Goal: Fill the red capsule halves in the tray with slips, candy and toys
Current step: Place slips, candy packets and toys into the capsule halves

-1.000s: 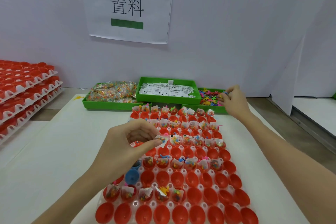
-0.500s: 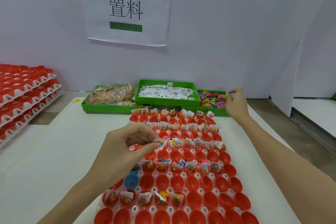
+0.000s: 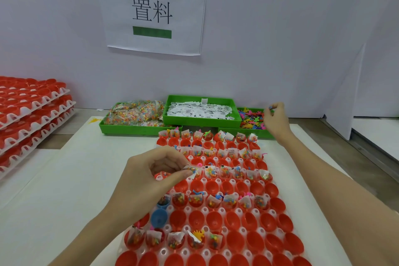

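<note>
White flat surface (image 3: 64, 179): white plastic tray of red capsule halves (image 3: 218, 181) near centre; three green plastic bins (image 3: 138, 129) far; stacked red-capsule trays (image 3: 32, 112) left.

left hand (image 3: 151, 176) pinching candy packet (image 3: 192, 170) over red capsule tray (image 3: 218, 181), right hand (image 3: 276, 120) pinching small toy (image 3: 270, 107) above green bin (image 3: 248, 131)

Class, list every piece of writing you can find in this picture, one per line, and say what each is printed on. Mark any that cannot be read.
"置料": large black characters on the white paper sign stuck to the wall, between two green bars that carry no writing.
Paper slips in the middle green bin: dark printed marks, too small to read.
Slips tucked into the filled red capsule halves: print visible, too small to read.
</note>
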Demonstrator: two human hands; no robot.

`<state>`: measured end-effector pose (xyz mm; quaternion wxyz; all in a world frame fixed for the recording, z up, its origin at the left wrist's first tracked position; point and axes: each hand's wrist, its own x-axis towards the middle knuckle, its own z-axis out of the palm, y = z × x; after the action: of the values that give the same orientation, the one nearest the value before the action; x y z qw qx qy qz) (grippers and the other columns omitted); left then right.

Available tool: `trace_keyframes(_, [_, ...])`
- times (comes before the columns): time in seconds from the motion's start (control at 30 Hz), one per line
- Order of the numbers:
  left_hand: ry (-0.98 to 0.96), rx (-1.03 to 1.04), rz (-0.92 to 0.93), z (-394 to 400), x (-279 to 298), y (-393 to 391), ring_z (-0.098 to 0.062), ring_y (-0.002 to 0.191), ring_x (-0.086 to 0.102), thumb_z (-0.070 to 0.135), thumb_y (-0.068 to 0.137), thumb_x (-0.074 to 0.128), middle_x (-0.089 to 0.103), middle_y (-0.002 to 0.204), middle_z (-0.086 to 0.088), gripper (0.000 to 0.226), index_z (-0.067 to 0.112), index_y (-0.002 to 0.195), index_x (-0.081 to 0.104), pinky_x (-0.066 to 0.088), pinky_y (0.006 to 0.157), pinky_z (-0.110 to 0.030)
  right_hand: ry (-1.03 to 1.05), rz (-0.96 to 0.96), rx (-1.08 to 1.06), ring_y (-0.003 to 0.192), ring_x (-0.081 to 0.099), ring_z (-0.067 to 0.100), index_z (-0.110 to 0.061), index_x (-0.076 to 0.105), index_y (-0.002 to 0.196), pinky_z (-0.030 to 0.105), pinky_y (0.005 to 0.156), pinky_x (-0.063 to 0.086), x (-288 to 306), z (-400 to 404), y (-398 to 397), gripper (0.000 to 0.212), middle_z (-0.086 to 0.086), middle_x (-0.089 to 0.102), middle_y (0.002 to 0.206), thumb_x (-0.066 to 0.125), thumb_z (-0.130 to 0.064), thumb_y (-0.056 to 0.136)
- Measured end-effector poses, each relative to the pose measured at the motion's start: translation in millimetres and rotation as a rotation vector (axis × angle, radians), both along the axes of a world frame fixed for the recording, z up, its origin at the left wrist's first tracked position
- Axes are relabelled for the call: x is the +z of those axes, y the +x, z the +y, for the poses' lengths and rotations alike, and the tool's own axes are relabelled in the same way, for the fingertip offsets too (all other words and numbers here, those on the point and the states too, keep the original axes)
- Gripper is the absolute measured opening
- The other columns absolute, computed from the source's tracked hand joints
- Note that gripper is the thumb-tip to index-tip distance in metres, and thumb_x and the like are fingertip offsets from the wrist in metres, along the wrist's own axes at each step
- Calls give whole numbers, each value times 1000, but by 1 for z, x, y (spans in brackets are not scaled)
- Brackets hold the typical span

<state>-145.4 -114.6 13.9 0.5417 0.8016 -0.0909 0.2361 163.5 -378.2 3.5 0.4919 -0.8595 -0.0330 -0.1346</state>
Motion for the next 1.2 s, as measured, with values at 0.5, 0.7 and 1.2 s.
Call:
trace_keyframes(0.5, [28, 16, 11, 2, -2, 2, -18, 84, 75, 26, 78, 84, 77, 87, 8, 14, 29, 90, 77, 61, 79, -24, 17, 46, 41, 98, 67, 29, -9, 42, 112, 49, 88, 58, -2, 2, 7, 10, 15, 67, 108, 49, -8, 105])
trace_keyframes(0.7, [19, 12, 12, 2, 0, 2, -17, 83, 75, 27, 78, 83, 77, 87, 7, 15, 33, 89, 76, 60, 78, -22, -175, -19, 16, 70, 57, 27, -11, 36, 112, 45, 66, 50, -1, 3, 5, 9, 14, 57, 85, 39, -19, 108])
trace_keyframes(1.2, [-5, 79, 35, 0, 2, 0, -11, 81, 76, 31, 73, 85, 78, 85, 13, 16, 37, 88, 81, 59, 74, -16, 89, -143, 132, 102, 71, 25, -7, 69, 108, 46, 92, 59, 22, 5, -60, 20, 12, 73, 113, 73, -20, 93])
